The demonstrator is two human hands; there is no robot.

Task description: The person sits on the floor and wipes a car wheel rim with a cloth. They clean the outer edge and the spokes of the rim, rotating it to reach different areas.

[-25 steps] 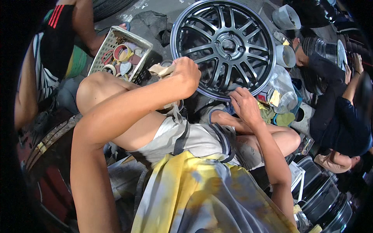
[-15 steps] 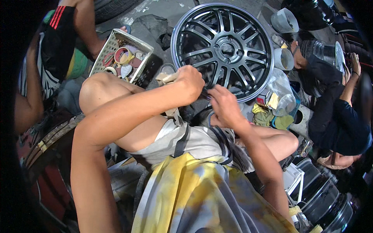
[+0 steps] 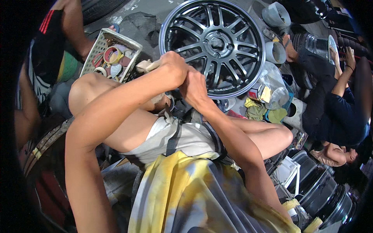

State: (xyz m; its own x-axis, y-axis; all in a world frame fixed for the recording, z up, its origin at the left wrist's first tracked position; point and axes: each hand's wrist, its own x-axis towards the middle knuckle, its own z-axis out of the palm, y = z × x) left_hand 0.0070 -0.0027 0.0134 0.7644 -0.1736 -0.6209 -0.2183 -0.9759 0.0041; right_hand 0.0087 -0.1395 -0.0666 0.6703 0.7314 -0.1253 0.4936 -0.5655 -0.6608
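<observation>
In front of me is a dark grey alloy wheel rim (image 3: 237,58) with paired spokes and a bright outer lip. My left hand (image 3: 173,66) is closed at the rim's near left edge. Pressed up against it, my right hand (image 3: 194,86) is closed too. What the fingers grip, if anything, is hidden behind the knuckles. A crumpled beige cloth (image 3: 147,65) shows just beside my left wrist; whether the left hand holds it I cannot tell.
A cream plastic basket (image 3: 134,46) with tape rolls sits to the left. Plastic tubs (image 3: 275,52), a clear bag (image 3: 276,83) and yellow-green rags (image 3: 255,110) lie right of the rim. People sit on both sides; black wheel rims (image 3: 318,190) stand lower right.
My hands were slightly apart and now meet. Both have moved left and up along the rim's edge, the right hand farther. The whole view has shifted a little.
</observation>
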